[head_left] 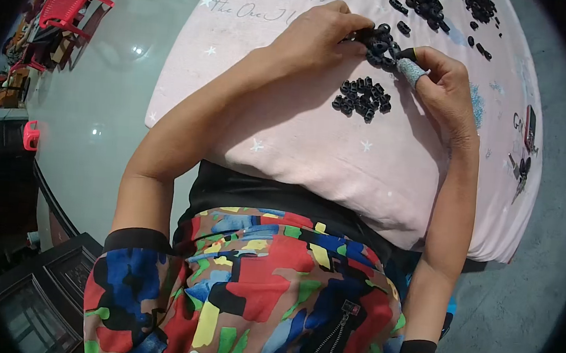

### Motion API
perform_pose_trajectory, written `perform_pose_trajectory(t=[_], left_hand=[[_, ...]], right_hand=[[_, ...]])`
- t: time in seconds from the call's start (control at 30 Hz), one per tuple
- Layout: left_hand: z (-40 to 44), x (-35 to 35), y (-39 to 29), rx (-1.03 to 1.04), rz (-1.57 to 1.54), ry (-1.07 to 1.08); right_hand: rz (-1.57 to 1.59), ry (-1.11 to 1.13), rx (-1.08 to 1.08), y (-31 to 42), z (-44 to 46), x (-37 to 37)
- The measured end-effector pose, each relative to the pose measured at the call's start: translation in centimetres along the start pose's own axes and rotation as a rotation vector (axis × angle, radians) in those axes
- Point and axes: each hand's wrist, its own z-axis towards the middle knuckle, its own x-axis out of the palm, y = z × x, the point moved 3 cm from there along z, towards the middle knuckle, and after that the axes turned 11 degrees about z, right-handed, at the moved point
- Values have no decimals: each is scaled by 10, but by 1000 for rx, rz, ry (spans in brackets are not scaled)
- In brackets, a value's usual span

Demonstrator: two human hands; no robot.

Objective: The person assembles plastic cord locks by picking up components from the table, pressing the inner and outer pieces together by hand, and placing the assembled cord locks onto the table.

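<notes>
A cluster of small black ring-like parts (381, 49) is held just above the pink cloth, between my two hands. My left hand (322, 38) grips it from the left, thumb and fingers closed on its edge. Pinched at its right side are the thumb and forefinger of my right hand (445, 89). A grey wrap (410, 72) covers the right thumb, and something black covers the forefinger's tip. Right below the cluster, a small pile of loose black parts (362, 98) lies on the cloth. What exactly the parts are, I cannot make out.
The pink cloth (297, 158) with white stars covers the table. More black pieces (426, 6) are heaped at its far side, with another group (480, 6) farther right. A phone (530, 128) and keys (522, 177) lie near the right edge. A red chair (75, 4) stands left.
</notes>
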Motion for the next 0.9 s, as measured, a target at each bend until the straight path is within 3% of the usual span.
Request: perform_pose_trajectory(t=[0.13, 0.2, 0.33, 0.5, 0.63, 0.67, 0.77, 0.9], left_hand=[[1, -2, 5, -142, -172, -61], [2, 0, 15, -111, -304, 25], [1, 2, 18, -116, -508, 126], [-2, -12, 17, -77, -304, 122], [-7, -12, 10, -55, -255, 220], [-9, -8, 8, 3, -274, 112], [-8, -12, 1, 20, -228, 64], [-11, -17, -5, -10, -170, 184]], right_hand=[[-22, -13, -32, 1, 2, -4], [63, -7, -15, 2, 0, -2], [-83, 94, 51, 2, 1, -1], [107, 89, 22, 12, -4, 6], [-41, 91, 15, 8, -2, 0], [-64, 88, 26, 6, -1, -1], [-95, 72, 39, 2, 0, -3], [-50, 62, 33, 1, 1, -5]])
